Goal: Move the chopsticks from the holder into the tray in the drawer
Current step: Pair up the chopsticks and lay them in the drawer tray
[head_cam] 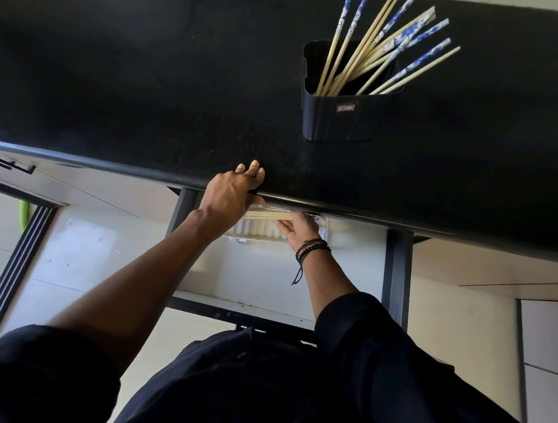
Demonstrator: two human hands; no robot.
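A dark holder (335, 116) stands on the black counter (148, 89) with several chopsticks (379, 47) leaning out of it, some plain and some blue-patterned. Below the counter's front edge, the open drawer (234, 274) holds a white ribbed tray (257, 231), partly hidden under the edge. A small bundle of pale chopsticks (267, 214) lies across the tray. My right hand (298, 227), with dark bracelets at the wrist, grips that bundle's right end inside the drawer. My left hand (236, 192) grips the counter edge, fingers on top.
The drawer's pale floor shows in front of the tray. A dark vertical cabinet post (396, 274) stands right of the drawer. Pale cabinet fronts lie to the left and right. My dark sleeves and shirt fill the bottom of the view.
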